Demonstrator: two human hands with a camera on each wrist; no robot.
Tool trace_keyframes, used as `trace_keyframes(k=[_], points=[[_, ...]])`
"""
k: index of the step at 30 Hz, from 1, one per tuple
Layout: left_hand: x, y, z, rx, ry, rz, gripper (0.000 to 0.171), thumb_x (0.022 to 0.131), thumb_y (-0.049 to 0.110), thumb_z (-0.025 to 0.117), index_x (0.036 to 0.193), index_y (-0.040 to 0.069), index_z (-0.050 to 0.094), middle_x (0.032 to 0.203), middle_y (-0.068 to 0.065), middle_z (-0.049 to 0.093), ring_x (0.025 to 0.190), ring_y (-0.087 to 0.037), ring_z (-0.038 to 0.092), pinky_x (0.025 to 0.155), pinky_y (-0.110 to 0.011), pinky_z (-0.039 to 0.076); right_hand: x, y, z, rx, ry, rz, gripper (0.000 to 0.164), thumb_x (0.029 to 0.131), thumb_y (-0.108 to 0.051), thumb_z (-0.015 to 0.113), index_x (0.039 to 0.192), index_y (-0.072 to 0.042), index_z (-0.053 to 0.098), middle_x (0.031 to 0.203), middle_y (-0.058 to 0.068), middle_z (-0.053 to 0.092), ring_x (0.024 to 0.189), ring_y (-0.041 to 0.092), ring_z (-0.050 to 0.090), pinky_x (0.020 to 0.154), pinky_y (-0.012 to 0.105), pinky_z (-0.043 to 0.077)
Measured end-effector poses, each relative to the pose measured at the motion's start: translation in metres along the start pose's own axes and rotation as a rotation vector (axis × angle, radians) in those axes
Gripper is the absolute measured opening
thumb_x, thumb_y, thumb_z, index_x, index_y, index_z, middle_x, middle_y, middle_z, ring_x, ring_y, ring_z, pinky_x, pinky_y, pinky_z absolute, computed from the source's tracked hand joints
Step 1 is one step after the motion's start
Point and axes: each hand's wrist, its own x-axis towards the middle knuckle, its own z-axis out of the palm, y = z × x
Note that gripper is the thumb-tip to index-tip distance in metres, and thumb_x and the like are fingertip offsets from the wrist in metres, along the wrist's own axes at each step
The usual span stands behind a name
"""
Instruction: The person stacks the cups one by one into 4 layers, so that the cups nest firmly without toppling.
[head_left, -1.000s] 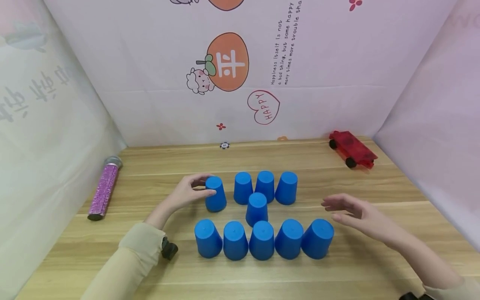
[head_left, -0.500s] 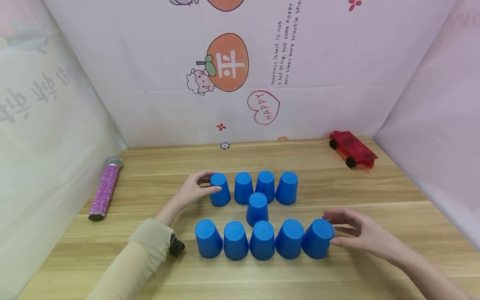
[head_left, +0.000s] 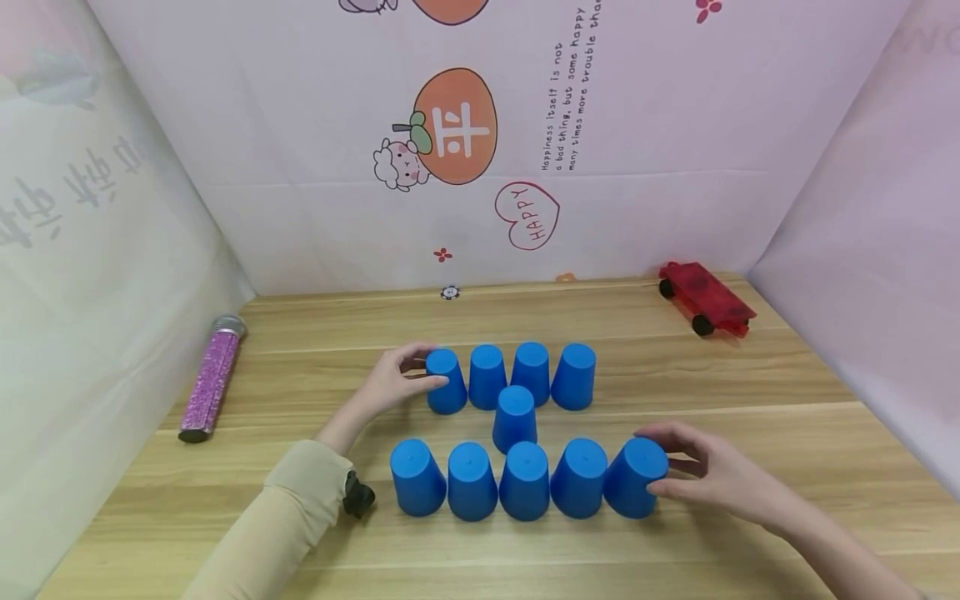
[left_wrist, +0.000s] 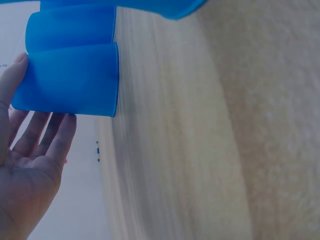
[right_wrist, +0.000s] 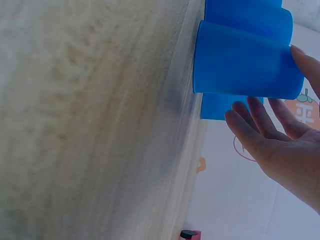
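Note:
Upside-down blue cups stand in two rows on the wooden table. In the head view my left hand (head_left: pixel 395 382) holds the leftmost back-row cup (head_left: pixel 447 383) between thumb and fingers; the left wrist view shows this cup (left_wrist: pixel 70 80) with its rim at the table. My right hand (head_left: pixel 708 471) is around the rightmost front-row cup (head_left: pixel 633 479), thumb on its near side and fingers on its far side. The right wrist view shows that cup (right_wrist: pixel 245 60) with thumb and fingertips against it. A single cup (head_left: pixel 515 421) stands between the rows.
Several more cups make up the front row (head_left: pixel 471 483) and back row (head_left: pixel 531 375). A glittery purple microphone (head_left: pixel 212 379) lies at the left. A red toy car (head_left: pixel 705 298) sits at the back right. Printed white cloth (head_left: pixel 315 225) walls the table on the back and sides.
My left hand has moved its cup rightward, up to the back row. My right hand has come down and left onto the rightmost front cup.

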Motion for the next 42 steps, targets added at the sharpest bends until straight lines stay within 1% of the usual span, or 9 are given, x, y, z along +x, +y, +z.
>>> trace_keyframes(k=[1,2,8,13,20,25,33,39,42], points=[[-0.002,0.005,0.000,0.001,-0.002,-0.002,0.049,0.085,0.015,0.069,0.129,0.003,0.052,0.129,-0.019,0.056,0.119,-0.036,0.054,0.098,-0.046,0.048,0.001,0.000,0.000,-0.001,-0.001,0.002,0.050,0.086,-0.010,0.067,0.129,0.003,0.046,0.117,-0.026,0.055,0.107,-0.009,0.052,0.085,0.011,0.048],[-0.002,0.005,0.000,0.002,-0.002,0.002,0.049,0.086,0.015,0.069,0.129,0.003,0.052,0.129,-0.019,0.056,0.118,-0.036,0.054,0.098,-0.046,0.049,0.001,0.000,0.001,0.002,-0.003,0.006,0.050,0.086,-0.010,0.067,0.129,0.003,0.046,0.117,-0.026,0.054,0.107,-0.010,0.052,0.085,0.011,0.048],[-0.002,0.003,0.000,0.004,-0.005,0.012,0.049,0.086,0.015,0.069,0.130,0.003,0.051,0.130,-0.018,0.055,0.119,-0.036,0.054,0.098,-0.045,0.049,0.003,-0.001,0.003,0.024,-0.019,0.001,0.049,0.086,-0.010,0.067,0.129,0.004,0.047,0.117,-0.025,0.055,0.108,-0.010,0.052,0.086,0.013,0.049],[-0.001,-0.001,0.000,0.004,-0.007,0.009,0.048,0.086,0.015,0.069,0.130,0.003,0.052,0.129,-0.018,0.056,0.119,-0.035,0.054,0.098,-0.046,0.048,0.004,0.000,0.004,0.035,-0.023,-0.011,0.048,0.086,-0.009,0.066,0.128,0.004,0.047,0.117,-0.023,0.056,0.108,-0.009,0.052,0.086,0.012,0.048],[0.011,-0.031,0.003,0.005,0.010,0.036,0.050,0.086,0.016,0.069,0.131,0.005,0.051,0.130,-0.018,0.056,0.120,-0.036,0.053,0.101,-0.050,0.045,0.003,0.002,0.005,0.056,-0.025,-0.021,0.047,0.087,-0.007,0.065,0.128,0.005,0.046,0.116,-0.019,0.058,0.107,-0.006,0.054,0.086,0.012,0.048],[0.012,-0.036,0.004,-0.008,0.015,0.044,0.051,0.084,0.022,0.071,0.130,0.010,0.053,0.129,-0.013,0.057,0.119,-0.032,0.054,0.099,-0.047,0.047,0.003,0.002,0.006,0.061,-0.018,-0.040,0.046,0.087,-0.005,0.064,0.128,0.006,0.046,0.117,-0.020,0.057,0.108,-0.007,0.053,0.087,0.011,0.047],[0.006,-0.038,-0.001,-0.036,-0.002,0.045,0.056,0.084,0.024,0.071,0.134,0.010,0.050,0.131,-0.012,0.056,0.119,-0.031,0.054,0.098,-0.046,0.048,0.000,0.000,0.003,0.022,0.055,-0.019,0.042,0.087,-0.005,0.065,0.126,-0.001,0.050,0.116,-0.013,0.060,0.107,-0.005,0.055,0.086,0.012,0.048],[-0.004,-0.043,-0.012,-0.050,0.044,0.064,0.056,0.084,0.025,0.071,0.133,0.006,0.049,0.129,-0.014,0.058,0.118,-0.032,0.056,0.097,-0.046,0.048,-0.001,-0.002,-0.002,0.010,0.131,0.044,0.042,0.088,-0.006,0.063,0.127,0.001,0.048,0.113,-0.016,0.061,0.105,-0.007,0.056,0.085,0.011,0.048],[-0.012,-0.043,-0.019,-0.062,0.068,0.084,0.054,0.085,0.024,0.071,0.132,0.006,0.050,0.128,-0.017,0.058,0.118,-0.033,0.057,0.096,-0.041,0.050,-0.002,-0.003,-0.004,-0.001,0.181,0.064,0.041,0.089,-0.007,0.062,0.127,0.001,0.048,0.111,-0.016,0.061,0.103,-0.007,0.057,0.084,0.010,0.049]])
